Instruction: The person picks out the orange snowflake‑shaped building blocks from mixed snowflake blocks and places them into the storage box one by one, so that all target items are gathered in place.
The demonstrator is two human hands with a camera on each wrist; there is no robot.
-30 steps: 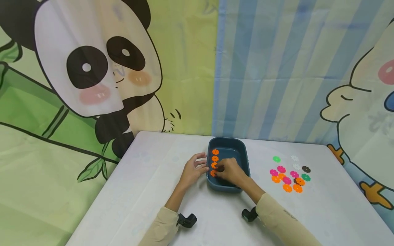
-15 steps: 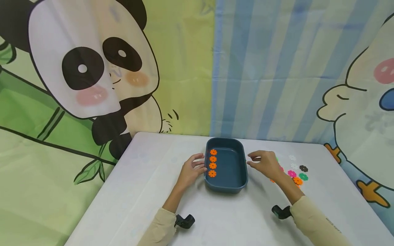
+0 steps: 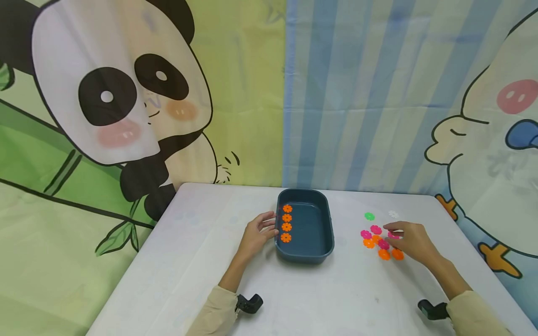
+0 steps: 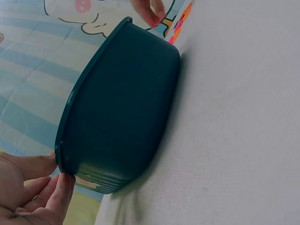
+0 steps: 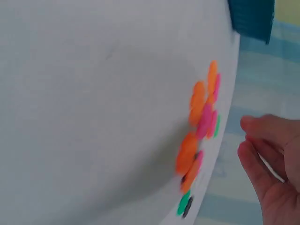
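The right hand (image 3: 409,240), grip narrow, partly hides the flower discs (image 3: 384,244); the left hand (image 3: 254,235), grip loosely parted, touches the tray (image 3: 304,257).

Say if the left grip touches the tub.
Touching: the left wrist view shows the left grip pinching the tub by its rim, with no gap visible.

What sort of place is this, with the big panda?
Probably a children's play corner, though I can't be sure: there's a cartoon panda on the backdrop, a white table and bright flower-shaped pieces.
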